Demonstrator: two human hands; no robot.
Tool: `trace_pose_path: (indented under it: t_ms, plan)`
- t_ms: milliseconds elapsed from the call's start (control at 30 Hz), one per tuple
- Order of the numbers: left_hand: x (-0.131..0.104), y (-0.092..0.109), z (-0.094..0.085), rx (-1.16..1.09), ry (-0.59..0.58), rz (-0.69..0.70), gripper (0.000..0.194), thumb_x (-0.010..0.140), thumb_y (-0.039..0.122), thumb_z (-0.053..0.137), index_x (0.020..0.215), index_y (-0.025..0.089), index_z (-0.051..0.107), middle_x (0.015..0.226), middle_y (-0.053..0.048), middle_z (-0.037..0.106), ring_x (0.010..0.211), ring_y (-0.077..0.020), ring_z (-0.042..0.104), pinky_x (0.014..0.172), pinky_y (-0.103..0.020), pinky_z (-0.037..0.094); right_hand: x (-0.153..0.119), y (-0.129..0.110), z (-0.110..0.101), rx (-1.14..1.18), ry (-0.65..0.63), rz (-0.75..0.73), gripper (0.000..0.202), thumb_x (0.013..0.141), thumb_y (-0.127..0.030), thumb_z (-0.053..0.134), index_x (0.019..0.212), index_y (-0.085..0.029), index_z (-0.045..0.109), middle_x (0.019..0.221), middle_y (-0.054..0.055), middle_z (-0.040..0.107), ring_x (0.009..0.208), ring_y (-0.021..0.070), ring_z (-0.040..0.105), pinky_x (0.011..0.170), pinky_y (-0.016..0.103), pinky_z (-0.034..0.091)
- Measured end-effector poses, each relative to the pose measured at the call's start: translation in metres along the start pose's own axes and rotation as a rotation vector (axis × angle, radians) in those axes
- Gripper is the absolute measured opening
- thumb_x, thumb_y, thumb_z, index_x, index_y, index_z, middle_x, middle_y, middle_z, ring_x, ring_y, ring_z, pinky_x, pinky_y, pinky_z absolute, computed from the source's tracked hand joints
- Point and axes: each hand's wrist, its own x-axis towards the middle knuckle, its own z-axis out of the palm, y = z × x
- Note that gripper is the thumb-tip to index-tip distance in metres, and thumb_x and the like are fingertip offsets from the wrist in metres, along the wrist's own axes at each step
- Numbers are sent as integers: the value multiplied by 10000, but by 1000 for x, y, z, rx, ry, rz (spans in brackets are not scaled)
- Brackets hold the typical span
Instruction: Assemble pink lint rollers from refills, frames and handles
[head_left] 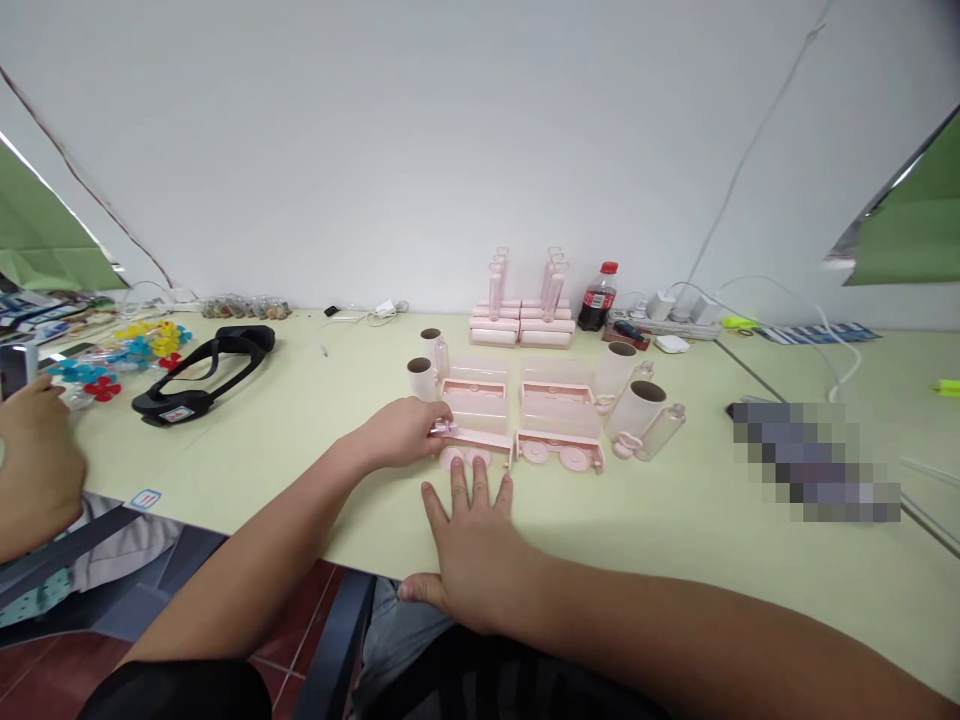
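Observation:
My left hand (401,430) is closed on a small clear pink bottle (442,428), mostly hidden by its fingers, at the left end of a pink tray (480,438). Spread fingers of my right hand (480,545) reach the round pink discs (465,458) in front of that tray; nothing is in this hand. To the right lies a matching pink tray (561,450) with two discs. Clear covers stand behind both trays. Cardboard tubes (420,378) are upright at the left, and larger ones (637,412) at the right, beside a clear bottle (664,432).
Pink boxes with upright bottles (521,325) stand near the wall, beside a cola bottle (598,298). A black headset (206,378) and colourful flowers (139,352) are at the left, near another person's hand (37,465). A power strip (667,325) lies at the back right.

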Motion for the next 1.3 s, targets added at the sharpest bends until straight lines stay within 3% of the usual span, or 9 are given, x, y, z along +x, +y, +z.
trace_pose_path:
  t_ms: [67,133,233,633,800,1100,1300]
  plan:
    - [0,1,2,5,20,-9,215,816,294,530,997,204,605,813,-47,700,694,-198,615,576,-269,346,0,0,3,-4,9,-5,1114,715,-885,341,1560,-175,188,1605,252,-52,1401,531,-183,981,776,-153]
    - [1,1,4,10,22,-25,154,836,338,526,867,200,587,773,-46,689,657,-192,600,557,-274,336,0,0,5,-3,14,1,1115,717,-883,343,1559,-169,188,1605,254,-45,1401,543,-167,981,782,-141]
    - [2,2,6,38,26,-62,251,850,412,526,721,197,529,714,-53,663,603,-186,568,533,-285,313,-1,0,6,-5,29,6,1094,731,-874,342,1560,-176,190,1610,244,-31,1407,545,-148,985,787,-126]
    - [2,-3,12,20,47,-24,176,836,347,529,745,197,548,721,-40,657,607,-177,556,551,-279,327,3,0,1,8,25,32,1109,714,-896,319,1562,-193,191,1618,227,-27,1416,512,-178,995,778,-125]
    - [3,-6,14,23,39,-6,102,800,288,540,745,202,549,714,-33,656,611,-181,558,548,-279,335,14,-2,-10,9,-38,82,1091,730,-888,301,1563,-193,189,1614,239,-43,1415,528,-161,976,804,-76]
    - [4,-7,11,65,63,-11,159,839,327,512,743,202,532,698,-27,643,594,-174,548,541,-271,319,23,0,-24,0,-98,168,1070,754,-859,317,1566,-177,170,1612,247,-27,1430,533,-79,992,801,23]
    - [5,-8,11,67,65,10,166,823,318,517,703,206,488,659,-4,612,564,-157,512,530,-265,306,31,-5,-35,-28,-127,203,1026,762,-829,395,1564,-224,190,1616,235,5,1416,572,-5,936,807,199]
